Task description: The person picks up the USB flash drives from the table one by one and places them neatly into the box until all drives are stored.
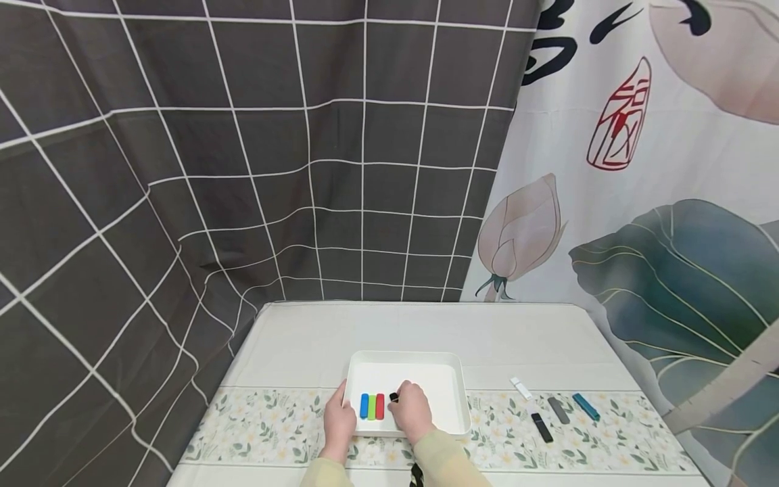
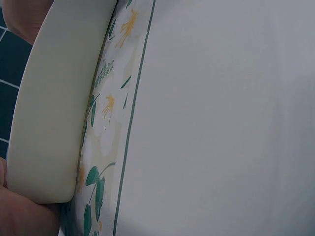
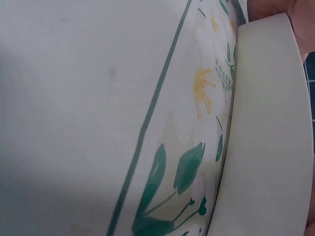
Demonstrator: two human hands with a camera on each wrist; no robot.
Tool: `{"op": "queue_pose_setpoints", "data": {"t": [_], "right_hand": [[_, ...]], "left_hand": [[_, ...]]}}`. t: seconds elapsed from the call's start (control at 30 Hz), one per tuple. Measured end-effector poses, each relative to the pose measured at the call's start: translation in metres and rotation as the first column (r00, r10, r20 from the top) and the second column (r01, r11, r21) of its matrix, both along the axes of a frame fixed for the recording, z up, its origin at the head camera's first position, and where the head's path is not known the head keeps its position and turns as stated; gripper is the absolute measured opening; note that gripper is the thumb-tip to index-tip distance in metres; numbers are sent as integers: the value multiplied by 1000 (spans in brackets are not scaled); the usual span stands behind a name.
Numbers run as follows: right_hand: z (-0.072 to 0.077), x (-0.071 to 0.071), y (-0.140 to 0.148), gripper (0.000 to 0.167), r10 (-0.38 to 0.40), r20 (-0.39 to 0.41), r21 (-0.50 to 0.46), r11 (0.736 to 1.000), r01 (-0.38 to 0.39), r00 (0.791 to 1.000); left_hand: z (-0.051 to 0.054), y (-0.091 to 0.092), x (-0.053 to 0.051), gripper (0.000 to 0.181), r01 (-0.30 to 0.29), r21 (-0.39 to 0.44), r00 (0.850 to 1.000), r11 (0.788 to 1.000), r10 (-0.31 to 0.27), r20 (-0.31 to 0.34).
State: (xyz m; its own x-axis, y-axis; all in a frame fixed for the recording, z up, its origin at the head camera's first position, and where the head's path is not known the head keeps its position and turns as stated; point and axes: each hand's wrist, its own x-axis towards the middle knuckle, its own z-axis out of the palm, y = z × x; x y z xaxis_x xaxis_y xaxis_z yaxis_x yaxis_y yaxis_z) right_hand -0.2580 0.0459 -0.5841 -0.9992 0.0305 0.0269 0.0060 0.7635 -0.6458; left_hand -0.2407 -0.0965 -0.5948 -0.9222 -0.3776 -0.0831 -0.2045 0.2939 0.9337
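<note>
Left hand (image 1: 339, 421) grips tray (image 1: 420, 368) at left wall, likely steadying it. Right hand (image 1: 414, 410) pinches black stick (image 1: 393, 398) inside tray, near blue stick (image 1: 364, 406), green stick (image 1: 372, 407), red stick (image 1: 380, 406), rowed perhaps for neatness. Four other sticks (image 1: 541, 428) on worktop (image 1: 511, 331), right of tray.

At two o'clock in the head view, a red seal-like sign (image 1: 619, 125) is printed on the white curtain (image 1: 560, 135); black brush strokes (image 1: 602, 30) are seen from ten to one o'clock around it. Neither can be read.
</note>
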Motion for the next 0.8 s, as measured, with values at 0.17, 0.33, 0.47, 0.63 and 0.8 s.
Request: {"op": "queue_pose_setpoints", "data": {"t": [0.17, 0.33, 0.47, 0.63, 0.8], "right_hand": [[0, 0, -1, 26, 3, -2, -12, 1000, -3, 1000], [1, 0, -1, 25, 14, 3, -15, 1000, -14, 1000], [2, -1, -2, 21, 24, 22, -34, 999, -23, 999], [4, -1, -3, 19, 28, 34, -46, 999, -27, 999], [5, -1, -4, 18, 21, 36, -43, 999, -19, 999]], "left_hand": [[1, 0, 1, 55, 2, 3, 1000, 1000, -2, 7], [1, -1, 2, 54, 3, 1, 1000, 1000, -3, -14], [2, 0, 3, 53, 2, 1, 1000, 1000, -2, -10], [2, 1, 3, 53, -1, 1, 1000, 1000, 1, -7], [1, 1, 2, 54, 3, 4, 1000, 1000, -2, -4]]}}
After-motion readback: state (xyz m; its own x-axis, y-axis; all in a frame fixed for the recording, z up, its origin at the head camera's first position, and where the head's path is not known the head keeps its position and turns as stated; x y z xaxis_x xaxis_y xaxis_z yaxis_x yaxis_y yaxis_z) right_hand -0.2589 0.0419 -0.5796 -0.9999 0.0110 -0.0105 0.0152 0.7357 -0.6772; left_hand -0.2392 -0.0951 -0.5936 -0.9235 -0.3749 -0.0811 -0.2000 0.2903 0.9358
